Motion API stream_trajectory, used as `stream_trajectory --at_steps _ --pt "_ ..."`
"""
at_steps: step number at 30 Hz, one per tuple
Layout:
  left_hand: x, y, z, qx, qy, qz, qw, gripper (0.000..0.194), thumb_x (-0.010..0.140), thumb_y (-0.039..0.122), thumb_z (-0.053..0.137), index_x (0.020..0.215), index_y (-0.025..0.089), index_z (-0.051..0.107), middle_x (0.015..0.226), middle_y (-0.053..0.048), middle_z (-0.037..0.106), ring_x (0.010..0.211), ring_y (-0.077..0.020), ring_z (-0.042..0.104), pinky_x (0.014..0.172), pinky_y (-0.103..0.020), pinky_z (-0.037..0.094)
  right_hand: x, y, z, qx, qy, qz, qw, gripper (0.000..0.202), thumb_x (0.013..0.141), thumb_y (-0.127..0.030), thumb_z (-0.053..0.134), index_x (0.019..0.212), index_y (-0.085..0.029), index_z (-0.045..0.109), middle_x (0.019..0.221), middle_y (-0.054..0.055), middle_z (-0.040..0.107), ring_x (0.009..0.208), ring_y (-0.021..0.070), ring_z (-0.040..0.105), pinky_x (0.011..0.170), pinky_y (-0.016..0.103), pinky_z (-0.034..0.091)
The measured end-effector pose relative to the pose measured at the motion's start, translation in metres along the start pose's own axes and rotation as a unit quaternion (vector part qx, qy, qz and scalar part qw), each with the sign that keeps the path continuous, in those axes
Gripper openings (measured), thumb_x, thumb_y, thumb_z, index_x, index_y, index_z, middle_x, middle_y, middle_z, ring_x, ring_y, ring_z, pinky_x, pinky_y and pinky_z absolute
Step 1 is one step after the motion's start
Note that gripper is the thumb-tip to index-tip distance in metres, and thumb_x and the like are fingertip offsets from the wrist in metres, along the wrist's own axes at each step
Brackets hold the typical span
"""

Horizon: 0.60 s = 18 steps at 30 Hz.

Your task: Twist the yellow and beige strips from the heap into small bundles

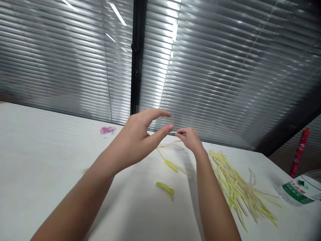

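Strand (173, 132) looks light, limp; your right hand (191, 139) pinches it, your left hand (137, 139) gapes, best hold likely near an end

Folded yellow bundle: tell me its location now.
In the head view, the folded yellow bundle lies low, just right of centre, on the white table, between the person's forearms, left of the pile of yellow strands.

Pale strand (173, 132): thin, raised, pinched. Yellow strand (171, 165): slack, lying slantwise, lower. Bundle (166, 188): yellow, folded, lying nearer. Pile (234, 185): yellow and beige, loose, spread right.
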<state>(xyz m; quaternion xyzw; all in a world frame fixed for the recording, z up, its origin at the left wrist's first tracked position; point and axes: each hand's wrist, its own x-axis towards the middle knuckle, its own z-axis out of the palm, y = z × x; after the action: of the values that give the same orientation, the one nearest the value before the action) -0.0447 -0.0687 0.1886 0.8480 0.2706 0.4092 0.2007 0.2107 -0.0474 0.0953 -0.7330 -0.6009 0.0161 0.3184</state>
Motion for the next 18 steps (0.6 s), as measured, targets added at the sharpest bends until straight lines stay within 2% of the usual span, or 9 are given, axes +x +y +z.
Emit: stream_trajectory --at_steps 4,9,13,18 --pt "0.006 -0.011 0.005 0.014 -0.038 -0.006 0.999 0.045 0.086 0.053 0.046 0.121 0.028 0.059 0.125 -0.003 0.058 0.112 -0.0227 0.054 0.075 -0.026 0.051 -0.004 -0.005 -0.011 0.013 0.058 0.003 0.998 0.02 0.08 -0.038 0.057 0.087 -0.026 0.07 0.085 0.0 0.068 0.071 0.0154 0.057 0.066 0.027 0.039" --pt "0.016 -0.036 0.018 0.06 -0.095 -0.018 0.993 0.048 0.087 0.053 0.044 0.127 0.028 0.054 0.129 -0.001 0.056 0.119 -0.0226 0.049 0.094 -0.034 0.044 -0.003 -0.003 -0.012 -0.001 0.089 0.008 0.996 0.019 0.079 -0.038 0.058 0.084 -0.025 0.07 0.084 -0.001 0.068 0.067 0.0145 0.055 0.067 0.028 0.039" --pt "0.023 -0.049 0.026 0.121 -0.097 -0.016 0.988 0.046 0.09 0.043 0.042 0.132 0.028 0.051 0.132 -0.001 0.054 0.124 -0.0217 0.046 0.101 -0.036 0.039 -0.002 -0.003 -0.012 0.058 0.12 -0.008 0.991 0.022 0.078 -0.042 0.059 0.082 -0.023 0.07 0.082 -0.001 0.068 0.06 0.0118 0.051 0.065 0.027 0.041" --pt "0.027 -0.05 0.028 0.187 -0.074 0.008 0.98 0.039 0.092 0.03 0.038 0.124 0.024 0.059 0.125 -0.002 0.06 0.115 -0.0207 0.054 0.091 -0.031 0.043 -0.006 -0.014 -0.019 0.118 0.115 -0.024 0.986 0.026 0.077 -0.043 0.062 0.082 -0.02 0.072 0.079 0.001 0.068 0.056 0.0102 0.049 0.062 0.026 0.042"
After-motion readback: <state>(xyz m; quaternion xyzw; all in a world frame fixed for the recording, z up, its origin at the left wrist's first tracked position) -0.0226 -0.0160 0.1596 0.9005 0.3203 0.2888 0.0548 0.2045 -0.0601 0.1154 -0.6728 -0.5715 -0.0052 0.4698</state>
